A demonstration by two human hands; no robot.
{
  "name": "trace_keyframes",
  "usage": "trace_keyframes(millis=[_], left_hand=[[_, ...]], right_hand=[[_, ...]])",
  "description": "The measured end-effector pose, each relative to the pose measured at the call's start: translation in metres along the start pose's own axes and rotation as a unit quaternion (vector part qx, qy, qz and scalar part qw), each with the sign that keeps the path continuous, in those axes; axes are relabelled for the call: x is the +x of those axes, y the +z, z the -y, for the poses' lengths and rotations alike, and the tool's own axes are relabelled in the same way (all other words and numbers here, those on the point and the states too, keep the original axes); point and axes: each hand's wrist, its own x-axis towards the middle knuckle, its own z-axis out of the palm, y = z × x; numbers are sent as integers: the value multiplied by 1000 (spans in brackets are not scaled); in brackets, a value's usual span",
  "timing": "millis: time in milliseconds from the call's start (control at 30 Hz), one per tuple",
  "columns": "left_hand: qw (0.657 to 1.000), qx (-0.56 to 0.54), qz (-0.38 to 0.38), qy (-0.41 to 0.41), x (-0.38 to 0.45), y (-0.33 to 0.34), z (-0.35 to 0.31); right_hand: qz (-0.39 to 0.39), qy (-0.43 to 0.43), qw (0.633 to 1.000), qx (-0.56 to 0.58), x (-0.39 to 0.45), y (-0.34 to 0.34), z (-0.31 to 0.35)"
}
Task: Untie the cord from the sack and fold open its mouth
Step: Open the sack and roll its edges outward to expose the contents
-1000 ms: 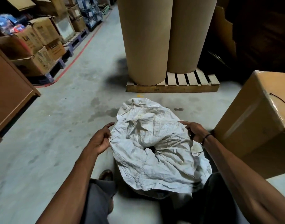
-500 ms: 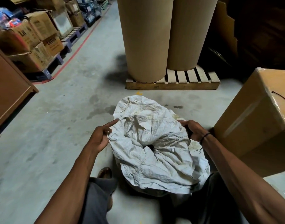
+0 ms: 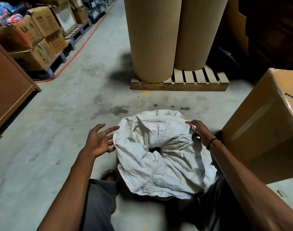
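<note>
The white sack (image 3: 160, 155) sits on the floor (image 3: 59, 130) at lower centre. Left hand (image 3: 99, 140) beside it, fingers spread wide, empty. Right hand (image 3: 198, 132) over its right rim, fingers extended, gripping nothing.

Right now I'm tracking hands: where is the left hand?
In the head view the left hand hangs open at the sack's left edge, above the concrete floor.

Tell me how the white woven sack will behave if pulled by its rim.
The white woven sack looks floppy: its mouth lies in crumpled folds, so the rim would probably stretch, not lift the whole. Its bulging, settled body suggests weight; it may drag rather than slide.
</note>
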Motion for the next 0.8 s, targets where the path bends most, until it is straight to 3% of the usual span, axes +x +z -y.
trace_keyframes(millis=[133, 300, 433, 500, 567, 633, 700, 800], left_hand=[[996, 68, -50, 11, -4, 14, 3], [970, 166, -169, 45, 0, 41, 21], [920, 277, -245, 131, 15, 55, 39], [878, 359, -270, 165, 21, 58, 43], [851, 404, -271, 200, 23, 59, 44], [856, 387, -260, 221, 25, 55, 44], [875, 338, -263, 227, 23, 47, 44], [933, 194, -245, 181, 17, 37, 45]], right_hand=[[-36, -177, 966, -187, -3, 18, -6], [-54, -207, 911, -353, -12, 32, -20], [-69, -256, 884, -386, -15, 43, -24], [-68, -273, 877, -389, -13, 46, -24], [-47, -277, 886, -370, -11, 46, -22], [-20, -269, 911, -312, -9, 43, -19], [3, -225, 954, -200, -5, 39, -17], [-3, -103, 992, -69, 4, 32, -16]])
